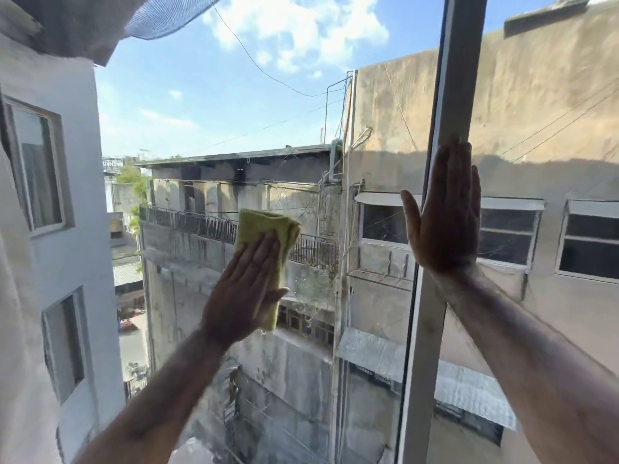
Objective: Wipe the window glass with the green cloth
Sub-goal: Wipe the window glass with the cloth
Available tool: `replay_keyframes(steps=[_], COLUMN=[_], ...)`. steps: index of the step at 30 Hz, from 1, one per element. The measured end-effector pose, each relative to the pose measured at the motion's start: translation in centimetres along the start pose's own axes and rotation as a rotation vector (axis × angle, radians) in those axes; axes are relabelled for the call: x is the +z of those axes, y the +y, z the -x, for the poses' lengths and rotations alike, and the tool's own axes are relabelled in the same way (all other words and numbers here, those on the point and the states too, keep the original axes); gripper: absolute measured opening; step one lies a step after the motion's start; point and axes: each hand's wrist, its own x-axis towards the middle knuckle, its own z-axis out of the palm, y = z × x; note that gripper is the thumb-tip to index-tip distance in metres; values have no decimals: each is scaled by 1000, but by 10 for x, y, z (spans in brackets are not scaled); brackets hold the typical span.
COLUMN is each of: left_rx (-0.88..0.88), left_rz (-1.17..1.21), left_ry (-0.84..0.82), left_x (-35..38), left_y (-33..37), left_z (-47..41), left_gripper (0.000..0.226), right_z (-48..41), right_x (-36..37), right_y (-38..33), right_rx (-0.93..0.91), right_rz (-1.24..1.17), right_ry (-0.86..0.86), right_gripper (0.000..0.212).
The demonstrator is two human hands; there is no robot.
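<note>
The window glass (234, 112) fills the view, with buildings and sky behind it. A folded green cloth (268, 226) lies flat against the pane near the middle. My left hand (248, 289) presses it onto the glass with flat fingers, covering its lower part. My right hand (445, 216) is spread flat with fingers pointing up, resting on the grey vertical window frame (459, 78) and the glass beside it. It holds nothing.
The grey frame runs top to bottom right of centre and splits the window into two panes. A curtain or fabric (67, 25) hangs at the upper left. Water streaks (301, 309) mark the glass just right of the cloth.
</note>
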Motion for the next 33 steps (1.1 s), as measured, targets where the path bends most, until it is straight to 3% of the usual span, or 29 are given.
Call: replay_keyframes(steps=[4,7,9,11,15,20,25,29,33], left_rx=[-488,-679,-637,-468,-272,-200,-156,-225,-300], left_rz=[59,77,58,42,28,-59,18,12,83], left_ry=[121,257,262,245,214,159,227,167,100], left_x=[-22,-38,-40,-34,-12,-25,-54,-74,-86], left_y=[-51,-59,-41,-7,44,49,23,17,16], left_z=[-31,-115,-164,-187,-163,-139,-159,-172,-181], left_gripper=[77,74,74,77,84,82,39,41,58], right_z=[-2,0,1,1,1,0,0,0,-1], right_x=[-1,1,1,1,-1,-5,-5,-2,1], right_y=[-1,-1,0,0,0,-1,-1,0,1], right_rx=[3,2,0,-6,-8,4,8,4,2], right_rz=[-2,8,10,9,13,10,5,-2,-18], right_ry=[-2,11,23,13,7,-39,-34,-29,-29], right_gripper=[81,80,78,78,79,81,80,80,80])
